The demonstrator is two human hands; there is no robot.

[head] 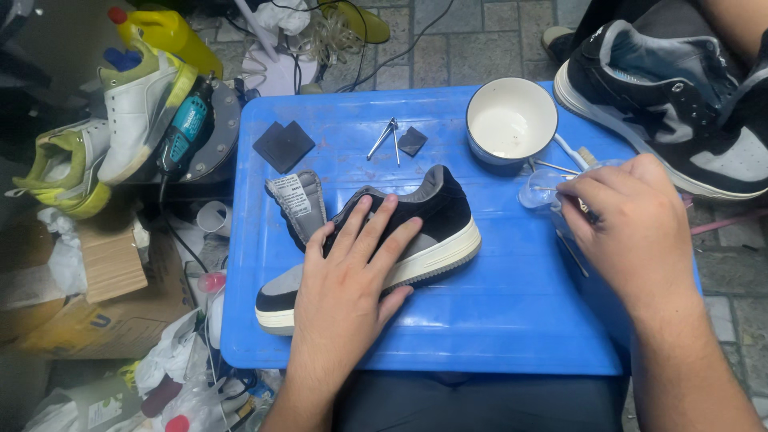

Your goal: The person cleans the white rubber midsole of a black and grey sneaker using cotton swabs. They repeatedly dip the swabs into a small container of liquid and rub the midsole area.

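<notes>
A black and grey sneaker (436, 216) with a cream sole lies on its side on a blue plastic table (496, 312), its tongue (296, 200) folded out to the left. My left hand (352, 272) rests flat on the sneaker's side, fingers spread, pressing it down. My right hand (632, 232) is at the right of the table, fingers pinched on a thin tool (582, 206) whose tip sits at a small clear plastic cup (538, 189).
A white bowl (512, 122), metal tweezers (386, 138) and two dark patches (283, 146) lie at the table's far side. Another black and grey sneaker (680, 104) rests on someone's lap at upper right. White and yellow-green shoes (128, 120), a rotary tool (186, 132) and boxes clutter the left.
</notes>
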